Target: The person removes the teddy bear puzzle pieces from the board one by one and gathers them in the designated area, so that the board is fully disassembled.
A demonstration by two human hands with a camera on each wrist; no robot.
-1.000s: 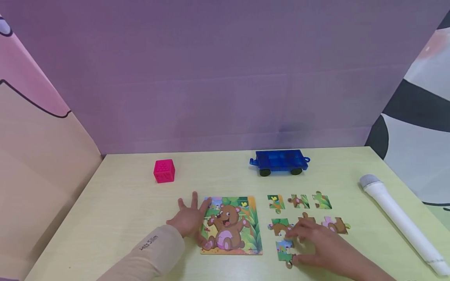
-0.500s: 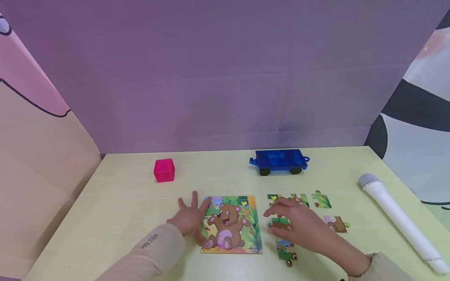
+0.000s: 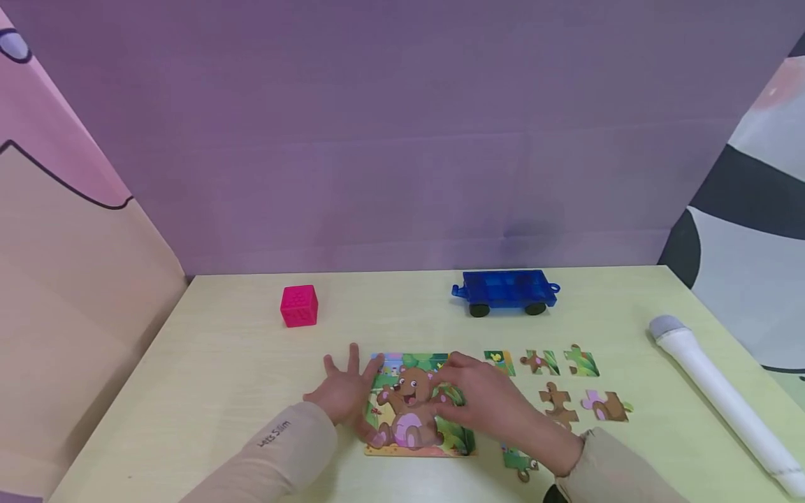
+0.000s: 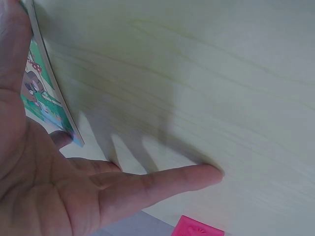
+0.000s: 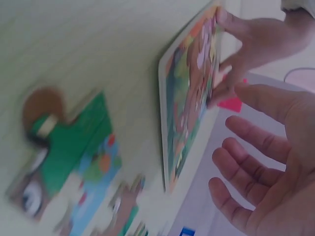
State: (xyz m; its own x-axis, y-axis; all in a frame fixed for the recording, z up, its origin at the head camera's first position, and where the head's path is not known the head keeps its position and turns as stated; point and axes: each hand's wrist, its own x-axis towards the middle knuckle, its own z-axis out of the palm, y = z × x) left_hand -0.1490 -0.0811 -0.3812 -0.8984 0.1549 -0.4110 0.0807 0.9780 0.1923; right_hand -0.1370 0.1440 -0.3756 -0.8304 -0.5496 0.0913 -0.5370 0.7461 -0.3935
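A square bear puzzle board [image 3: 402, 452] lies flat on the table, its picture showing a brown bear. My left hand [image 3: 339, 396] spreads its fingers beside the board, with thumb and index finger touching its left edge. Over the board's right side reaches my right hand [image 3: 487, 396], fingers loosely bent; the right wrist view shows nothing between them. Whether its fingertips touch the board cannot be told. Several loose puzzle pieces lie to the right, among them a brown piece [image 3: 557, 405], a purple and brown piece [image 3: 608, 406] and a green and blue piece [image 5: 78, 167], partly hidden in the head view.
A pink cube [image 3: 298, 306] stands at the back left of the table. Behind the loose pieces is a blue toy wagon [image 3: 506, 290]. Along the right side lies a white toy microphone [image 3: 717, 398]. A purple wall panel [image 3: 402, 140] rises at the table's back edge.
My right hand has moved left from the loose pieces to over the board's right side, uncovering the brown piece. The left hand keeps its place at the board's left edge.
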